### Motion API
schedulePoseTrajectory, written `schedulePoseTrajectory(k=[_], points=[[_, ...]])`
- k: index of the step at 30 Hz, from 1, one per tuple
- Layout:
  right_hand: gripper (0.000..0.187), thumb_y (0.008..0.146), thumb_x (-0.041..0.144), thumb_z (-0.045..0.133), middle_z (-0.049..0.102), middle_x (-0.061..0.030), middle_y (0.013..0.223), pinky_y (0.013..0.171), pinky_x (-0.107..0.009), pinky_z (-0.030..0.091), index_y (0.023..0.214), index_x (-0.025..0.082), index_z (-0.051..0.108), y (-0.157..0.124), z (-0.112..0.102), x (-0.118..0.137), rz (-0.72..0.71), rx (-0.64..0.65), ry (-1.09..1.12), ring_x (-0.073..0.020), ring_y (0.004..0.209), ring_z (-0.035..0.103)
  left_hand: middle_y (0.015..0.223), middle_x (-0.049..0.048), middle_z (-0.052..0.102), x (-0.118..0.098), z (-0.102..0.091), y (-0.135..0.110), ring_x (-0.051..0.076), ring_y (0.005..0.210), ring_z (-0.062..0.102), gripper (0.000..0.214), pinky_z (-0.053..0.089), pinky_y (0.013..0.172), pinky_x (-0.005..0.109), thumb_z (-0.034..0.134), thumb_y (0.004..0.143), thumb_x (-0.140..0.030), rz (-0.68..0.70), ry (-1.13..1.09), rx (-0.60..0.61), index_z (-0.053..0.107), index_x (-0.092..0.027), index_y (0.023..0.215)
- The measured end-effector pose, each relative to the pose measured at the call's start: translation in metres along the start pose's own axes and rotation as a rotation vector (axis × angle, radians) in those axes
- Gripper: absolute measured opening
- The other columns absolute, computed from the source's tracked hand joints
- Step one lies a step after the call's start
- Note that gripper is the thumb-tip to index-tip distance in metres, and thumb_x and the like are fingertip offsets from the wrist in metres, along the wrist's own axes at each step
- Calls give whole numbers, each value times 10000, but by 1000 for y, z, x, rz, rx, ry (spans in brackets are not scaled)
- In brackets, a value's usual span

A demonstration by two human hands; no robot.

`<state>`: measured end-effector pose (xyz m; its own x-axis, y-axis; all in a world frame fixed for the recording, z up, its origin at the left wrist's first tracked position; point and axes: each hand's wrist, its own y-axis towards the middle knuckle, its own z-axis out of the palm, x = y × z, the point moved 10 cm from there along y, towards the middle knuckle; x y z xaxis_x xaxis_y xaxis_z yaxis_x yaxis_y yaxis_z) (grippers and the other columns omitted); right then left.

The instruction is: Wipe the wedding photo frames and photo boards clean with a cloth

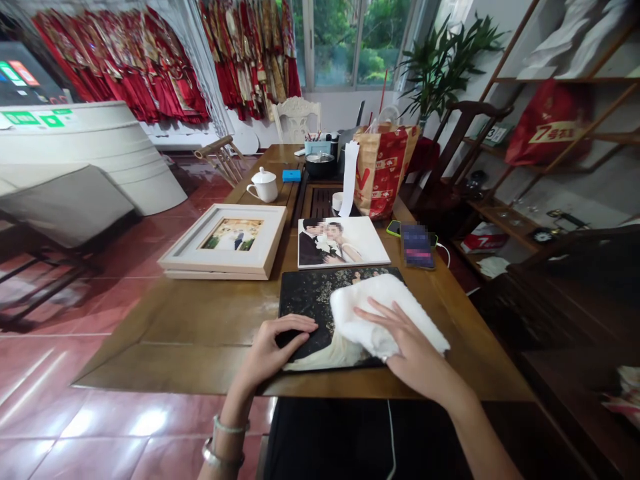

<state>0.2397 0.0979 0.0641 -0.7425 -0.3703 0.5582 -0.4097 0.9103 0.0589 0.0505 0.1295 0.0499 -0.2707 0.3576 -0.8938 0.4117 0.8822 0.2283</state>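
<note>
A dark photo panel (305,293) with a pale dress in its picture lies flat near the table's front edge. My left hand (280,343) rests on the panel's left side, its fingers side by side, slightly bent, and the thumb apart. On the panel's right part is a folded white towel (415,310), which overhangs the panel's right edge. My right hand (407,340) holds this towel down against the panel, fingers spread over the top. The towel hides much of the picture. Just behind lies a white photo panel (367,243) of a couple.
Light wooden picture frames (273,243) are stacked at left on the wooden table (200,333). A lidded white cup (263,185), blue box (291,175) and paper bag (383,170) stand farther back. A phone (418,245) with a cable lies right.
</note>
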Motion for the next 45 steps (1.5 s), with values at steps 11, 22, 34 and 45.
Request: schedulePoseTrajectory(k=[11,22,34,45], points=[[646,693,91,444,420,-44,1446,1122,-587,32,1331,176,500,86,8,4,46,-23,-74,-282,1398,193,1025,55,727,-1,1,-1,193,1009,656,155,499,928,334,594,856,-209,-5,44,31,719,-201,948],[746,606,54,437,509,-31,1378,1164,-448,114,1338,189,489,57,21,51,-161,-4,90,-185,1365,300,912,59,752,3,-1,-2,206,849,693,128,533,820,326,618,832,-230,-51,92,-17,728,-171,863],[617,745,92,414,444,-53,1431,1150,-477,137,1348,212,476,21,-34,-80,242,-232,-103,-210,1376,277,1141,67,675,-1,-4,-2,215,1101,609,206,446,1006,396,594,854,-249,-9,122,-21,656,-218,1048],[883,528,40,423,348,36,1486,1139,-550,25,1378,281,429,12,17,32,-79,-20,-136,-232,1412,156,1420,92,457,-7,-1,-2,272,1369,337,305,277,1120,517,556,876,-266,20,235,16,584,-233,1178]])
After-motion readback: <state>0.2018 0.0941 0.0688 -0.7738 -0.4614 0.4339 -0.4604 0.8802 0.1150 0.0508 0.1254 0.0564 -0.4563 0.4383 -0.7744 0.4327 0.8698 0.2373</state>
